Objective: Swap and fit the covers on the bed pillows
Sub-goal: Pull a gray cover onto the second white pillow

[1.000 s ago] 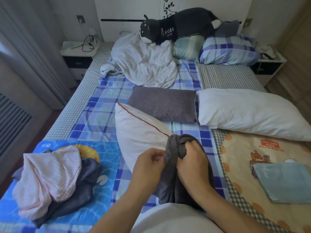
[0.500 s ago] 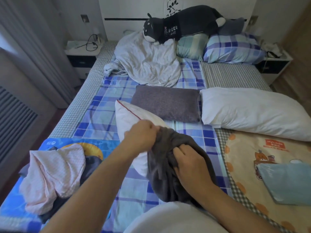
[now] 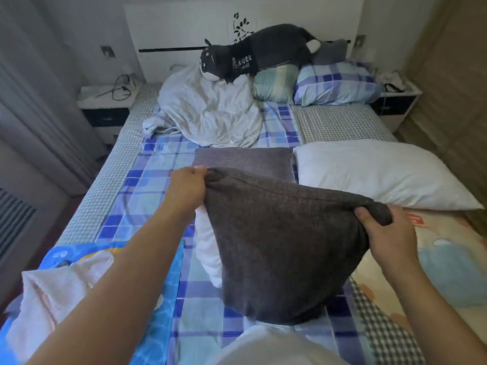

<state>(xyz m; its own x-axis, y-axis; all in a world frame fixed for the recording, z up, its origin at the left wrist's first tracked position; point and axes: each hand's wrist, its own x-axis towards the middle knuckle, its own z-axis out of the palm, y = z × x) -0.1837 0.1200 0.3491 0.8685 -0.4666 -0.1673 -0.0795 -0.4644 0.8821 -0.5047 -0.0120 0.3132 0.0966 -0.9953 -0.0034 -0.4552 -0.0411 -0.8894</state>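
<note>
Blue checked bedding [image 3: 163,164] covered the bed before you, with a crumpled white sheet [image 3: 210,111] and a dark plush toy [image 3: 253,56] up by the headboard. Your left hand [image 3: 187,188] pinched one top corner of the grey cover [image 3: 284,243] and your right hand [image 3: 387,230] gripped the other, stretching it wide over the white pillow [image 3: 208,246], which showed only at the cover's left edge. Just beyond the cover lay a grey cushion [image 3: 242,162], and right of that a bare white pillow [image 3: 379,172].
</note>
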